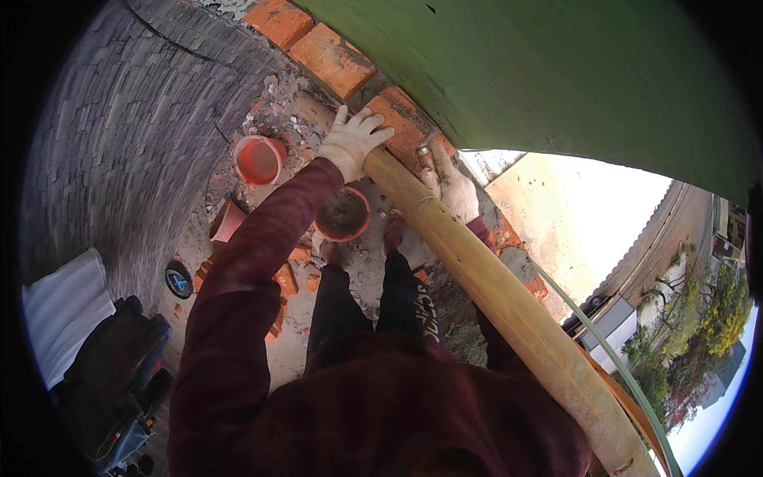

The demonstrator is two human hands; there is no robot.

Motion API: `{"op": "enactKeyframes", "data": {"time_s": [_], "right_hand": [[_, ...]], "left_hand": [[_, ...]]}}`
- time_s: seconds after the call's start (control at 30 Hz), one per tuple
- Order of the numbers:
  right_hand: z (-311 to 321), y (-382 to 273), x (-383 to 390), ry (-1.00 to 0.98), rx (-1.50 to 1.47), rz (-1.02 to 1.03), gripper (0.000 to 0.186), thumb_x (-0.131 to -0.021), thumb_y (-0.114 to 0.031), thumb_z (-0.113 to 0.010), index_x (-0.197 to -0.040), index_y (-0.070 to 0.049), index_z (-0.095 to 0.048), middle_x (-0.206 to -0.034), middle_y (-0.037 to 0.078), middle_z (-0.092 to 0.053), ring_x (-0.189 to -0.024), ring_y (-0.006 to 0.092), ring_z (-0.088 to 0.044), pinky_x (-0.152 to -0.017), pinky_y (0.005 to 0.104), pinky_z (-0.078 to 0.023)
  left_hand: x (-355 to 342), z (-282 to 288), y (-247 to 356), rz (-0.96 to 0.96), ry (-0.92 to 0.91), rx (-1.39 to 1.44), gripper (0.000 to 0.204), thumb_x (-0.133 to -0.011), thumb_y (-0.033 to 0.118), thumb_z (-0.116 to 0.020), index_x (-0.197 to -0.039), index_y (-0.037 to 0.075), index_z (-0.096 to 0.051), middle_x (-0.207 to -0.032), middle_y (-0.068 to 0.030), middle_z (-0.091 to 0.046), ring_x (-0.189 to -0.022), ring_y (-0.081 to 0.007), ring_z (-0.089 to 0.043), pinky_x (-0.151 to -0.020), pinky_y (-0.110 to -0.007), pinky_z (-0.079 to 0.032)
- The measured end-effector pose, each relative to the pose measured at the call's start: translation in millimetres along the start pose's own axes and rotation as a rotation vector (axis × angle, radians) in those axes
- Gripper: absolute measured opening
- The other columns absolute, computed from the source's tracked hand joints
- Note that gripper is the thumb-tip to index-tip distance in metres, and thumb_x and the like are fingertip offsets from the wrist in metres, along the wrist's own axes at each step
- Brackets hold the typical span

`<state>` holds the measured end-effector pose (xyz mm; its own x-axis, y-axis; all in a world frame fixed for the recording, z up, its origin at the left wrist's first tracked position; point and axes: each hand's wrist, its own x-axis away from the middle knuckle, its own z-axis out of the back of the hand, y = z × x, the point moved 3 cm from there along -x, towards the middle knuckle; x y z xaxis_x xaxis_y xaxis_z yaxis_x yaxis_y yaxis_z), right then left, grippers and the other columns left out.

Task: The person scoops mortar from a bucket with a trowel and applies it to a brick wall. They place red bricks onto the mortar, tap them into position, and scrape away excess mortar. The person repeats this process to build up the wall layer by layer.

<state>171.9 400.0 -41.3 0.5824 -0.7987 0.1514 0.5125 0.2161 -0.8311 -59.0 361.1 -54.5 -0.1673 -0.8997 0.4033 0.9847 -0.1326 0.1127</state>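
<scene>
My left hand (354,145), in a pale work glove, has its fingers spread at the near side of an orange brick (400,119) in the wall's top row. My right hand (455,191), also gloved, is closed beside that brick's right end. A small brownish piece with a shiny band shows at its fingers; I cannot make out what it is. A thick bamboo pole (485,274) slants between the hands, from near the left hand down to the lower right. Grey mortar (372,97) lies around the bricks.
Below my left forearm stands an orange bucket of mortar (343,215). Another orange bucket (260,160) and a tipped one (228,221) are farther left. Broken bricks (284,278) and rubble lie around my feet. A green sheet (540,71) hangs beyond the wall; a grey-patterned wall (135,135) rises left.
</scene>
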Motion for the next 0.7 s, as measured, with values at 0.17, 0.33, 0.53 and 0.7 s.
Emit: {"op": "enactKeyframes", "data": {"time_s": [0.17,0.33,0.53,0.7], "right_hand": [[-2.1,11.0,-18.2,-0.108,0.131,-0.129,0.052,-0.103,-0.041,-0.051,-0.147,-0.013,-0.049,-0.094,0.029,-0.071,-0.091,0.0494,-0.069,-0.079,0.0552,-0.055],[7.2,8.5,-13.9,-0.052,0.133,-0.080,0.054,-0.103,-0.041,-0.050,-0.148,-0.013,-0.048,-0.097,0.030,-0.071,-0.091,0.0486,-0.070,-0.080,0.0551,-0.055],[-6.0,16.7,-14.0,-0.124,0.123,-0.182,0.056,-0.103,-0.045,-0.051,-0.149,-0.012,-0.048,-0.106,0.032,-0.070,-0.103,0.0469,-0.069,-0.087,0.0503,-0.055],[-1.9,11.3,-13.2,-0.136,0.112,-0.147,0.060,-0.102,-0.045,-0.050,-0.153,-0.016,-0.042,-0.104,0.031,-0.071,-0.098,0.0487,-0.069,-0.084,0.0544,-0.055]], "left_hand": [[-1.6,3.8,1.4,-0.001,0.009,-0.003,0.091,-0.071,0.031,-0.086,-0.152,0.025,-0.044,-0.155,-0.0078,-0.041,-0.152,-0.0324,-0.029,-0.124,-0.063,-0.019],[-8.7,1.3,7.0,-0.019,0.056,0.017,0.091,-0.071,0.030,-0.086,-0.151,0.026,-0.044,-0.154,-0.0072,-0.042,-0.152,-0.0323,-0.030,-0.123,-0.064,-0.020],[-4.1,0.5,3.0,0.009,0.063,0.033,0.094,-0.068,0.029,-0.089,-0.150,0.026,-0.044,-0.154,-0.0059,-0.042,-0.151,-0.0329,-0.031,-0.121,-0.066,-0.024],[-1.5,-1.0,3.0,0.020,0.047,0.035,0.094,-0.068,0.029,-0.089,-0.150,0.026,-0.044,-0.155,-0.0053,-0.041,-0.152,-0.0318,-0.031,-0.123,-0.066,-0.022]]}}
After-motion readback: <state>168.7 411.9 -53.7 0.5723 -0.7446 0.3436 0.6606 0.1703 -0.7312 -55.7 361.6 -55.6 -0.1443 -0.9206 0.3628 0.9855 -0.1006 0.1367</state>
